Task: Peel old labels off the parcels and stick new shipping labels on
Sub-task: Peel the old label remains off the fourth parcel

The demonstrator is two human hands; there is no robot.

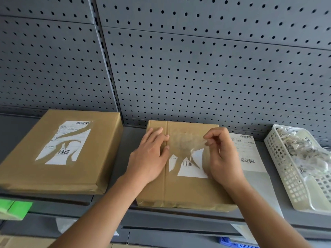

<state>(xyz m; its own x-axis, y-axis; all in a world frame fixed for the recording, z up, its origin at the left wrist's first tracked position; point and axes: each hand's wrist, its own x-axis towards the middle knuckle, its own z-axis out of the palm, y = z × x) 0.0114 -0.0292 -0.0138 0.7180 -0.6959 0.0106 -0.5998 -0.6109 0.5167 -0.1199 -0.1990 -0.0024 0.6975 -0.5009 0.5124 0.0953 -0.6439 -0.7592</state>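
Parcel (188, 191) long axis front-to-back, L hand (150, 158) flat on it, R hand (223, 158) pinching peeled label film (186, 144)

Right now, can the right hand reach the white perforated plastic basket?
Probably yes: only a flat white label sheet lies between the right hand, pinching peeled clear film, and the open basket.

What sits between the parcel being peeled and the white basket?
A white printed label sheet lies flat on the shelf there, in the head view.

Bare forearms (107, 203), bare hands (148, 158)
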